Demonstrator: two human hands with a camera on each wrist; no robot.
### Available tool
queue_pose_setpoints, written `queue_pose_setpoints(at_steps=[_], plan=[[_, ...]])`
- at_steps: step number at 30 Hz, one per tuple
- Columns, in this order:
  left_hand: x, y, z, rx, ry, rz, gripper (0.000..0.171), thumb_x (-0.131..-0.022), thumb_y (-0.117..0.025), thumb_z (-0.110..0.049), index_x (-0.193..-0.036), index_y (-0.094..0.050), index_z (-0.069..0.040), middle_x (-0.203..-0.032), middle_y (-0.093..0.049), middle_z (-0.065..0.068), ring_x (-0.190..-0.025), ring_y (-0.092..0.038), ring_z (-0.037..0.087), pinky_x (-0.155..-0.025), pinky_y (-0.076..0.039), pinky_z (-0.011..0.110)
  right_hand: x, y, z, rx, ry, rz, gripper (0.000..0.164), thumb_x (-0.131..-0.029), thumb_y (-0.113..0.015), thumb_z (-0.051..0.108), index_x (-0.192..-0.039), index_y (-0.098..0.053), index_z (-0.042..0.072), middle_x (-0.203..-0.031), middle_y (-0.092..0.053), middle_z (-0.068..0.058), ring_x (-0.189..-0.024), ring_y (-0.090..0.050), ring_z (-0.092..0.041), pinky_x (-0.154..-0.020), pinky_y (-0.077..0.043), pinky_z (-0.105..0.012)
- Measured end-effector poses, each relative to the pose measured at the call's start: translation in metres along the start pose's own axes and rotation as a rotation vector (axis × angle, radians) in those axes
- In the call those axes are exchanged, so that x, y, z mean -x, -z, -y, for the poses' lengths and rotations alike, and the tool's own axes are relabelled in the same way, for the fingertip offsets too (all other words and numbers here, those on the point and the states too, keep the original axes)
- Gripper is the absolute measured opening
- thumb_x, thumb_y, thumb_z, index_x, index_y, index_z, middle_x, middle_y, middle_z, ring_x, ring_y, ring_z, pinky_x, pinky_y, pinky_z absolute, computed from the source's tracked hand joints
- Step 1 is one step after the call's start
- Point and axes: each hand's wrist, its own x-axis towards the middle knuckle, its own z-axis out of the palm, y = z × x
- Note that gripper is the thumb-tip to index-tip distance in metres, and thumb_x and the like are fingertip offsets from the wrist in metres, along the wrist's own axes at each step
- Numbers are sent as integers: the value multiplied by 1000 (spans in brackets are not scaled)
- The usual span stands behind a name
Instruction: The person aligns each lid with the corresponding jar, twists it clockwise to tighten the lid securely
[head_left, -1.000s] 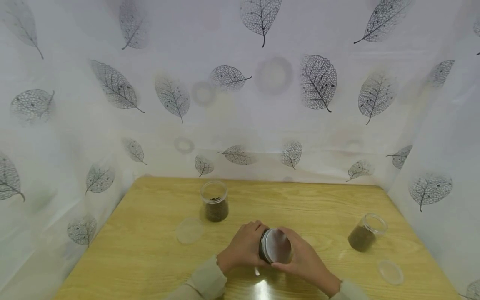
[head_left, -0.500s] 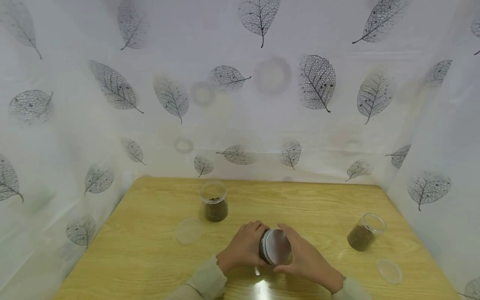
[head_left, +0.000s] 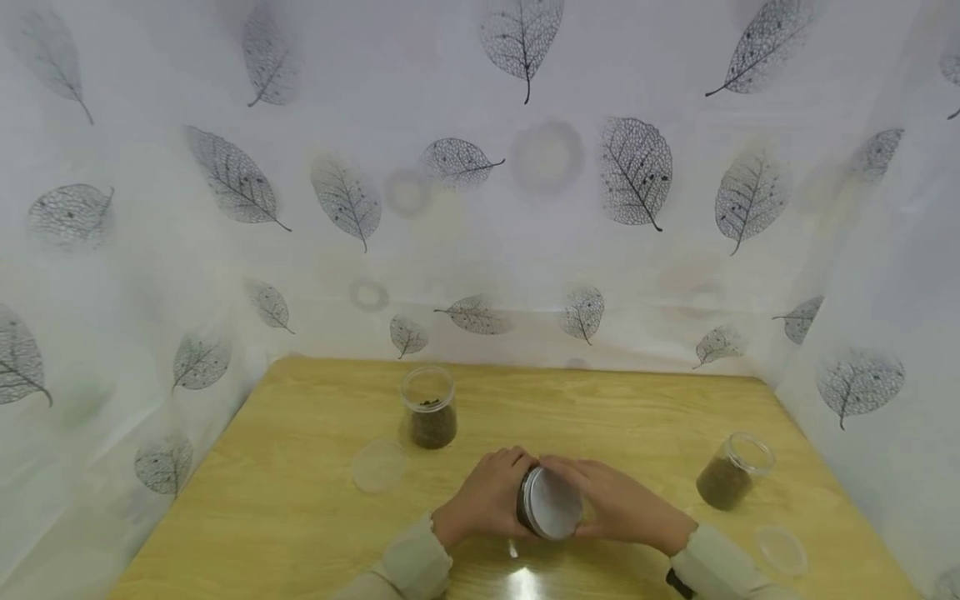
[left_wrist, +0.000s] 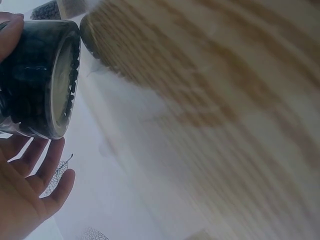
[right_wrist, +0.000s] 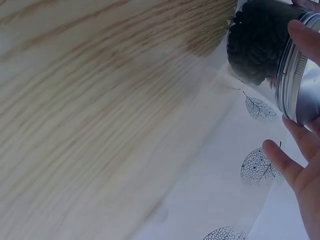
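Observation:
A clear jar [left_wrist: 35, 75] of dark, bean-like pieces lies tilted in the air between both hands, its silver lid [head_left: 557, 505] facing right in the head view. My left hand [head_left: 489, 498] grips the jar's body, fingers and thumb around its side. My right hand [head_left: 626, 507] holds the lid by its rim, thumb on one side and fingers on the other. In the right wrist view the lid's metal rim [right_wrist: 292, 65] sits on the jar's mouth, and the dark pieces rest against the wall.
Two lidless clear jars with dark contents stand on the wooden table [head_left: 300, 517]: one jar [head_left: 432, 425] at back left, another jar [head_left: 724, 482] at right. Near each lies a translucent disc, the left disc [head_left: 378, 467] and the right disc [head_left: 782, 552]. A leaf-printed curtain [head_left: 480, 233] encloses the table.
My right hand has turned around the lid, its wrist and sleeve swinging right and a dark wristband coming into view. My left hand keeps its hold on the jar.

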Motion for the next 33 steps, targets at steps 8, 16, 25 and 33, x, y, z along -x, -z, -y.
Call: queue_pose_setpoints(at_steps=[8,16,25,33], plan=[[0,-1,1,-7,8,-12,85,-54,-82,-59,-120,-54,-15,-106,-58,-7,-96,-55,6,-86,-49,26,-2,2,4,2,-56,12,99,-56,-87,29,-139,-40,4,-130,-57,-10,-105,-62,-24,-86,-54,-38],[1,-4,1,-34,-2,-48,81,-52,-82,-59,-116,-56,-16,-104,-58,-8,-93,-55,5,-81,-49,24,1,-2,8,-5,-131,9,98,-54,-88,29,-137,-42,5,-125,-60,-8,-104,-63,-22,-84,-55,-36],[8,-11,-2,-23,-11,-63,78,-53,-81,-61,-114,-56,-19,-101,-57,-10,-90,-54,2,-79,-49,22,8,-9,16,-27,-160,-7,101,-54,-89,30,-140,-40,10,-124,-60,-7,-104,-63,-22,-81,-56,-35],[4,-10,-1,-31,2,-75,81,-53,-81,-61,-116,-54,-19,-102,-57,-10,-92,-54,2,-81,-49,25,7,-9,13,-4,-143,-50,102,-50,-90,29,-137,-43,4,-122,-61,-9,-102,-64,-22,-80,-56,-35]])
